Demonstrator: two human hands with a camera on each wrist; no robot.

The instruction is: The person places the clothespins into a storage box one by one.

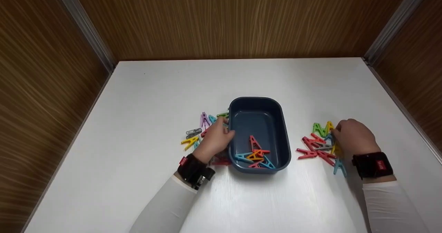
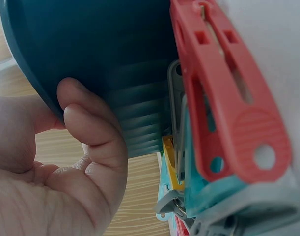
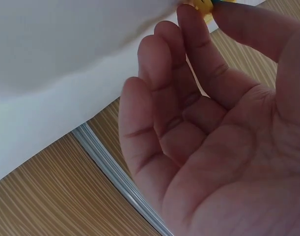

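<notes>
Hands (image 1: 215, 138) beside unlabelled blue tub (image 1: 259, 105)

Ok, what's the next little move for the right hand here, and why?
Probably close the right hand on a yellow peg and lift it. Its fingertips already touch the peg in the right pile, and the blue tray holds only a few pegs.

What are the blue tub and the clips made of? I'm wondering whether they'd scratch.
The blue tub looks like moulded plastic: rounded corners, even colour, soft sheen. The clips look like matte plastic, in solid bright colours with ribbed grips.
</notes>
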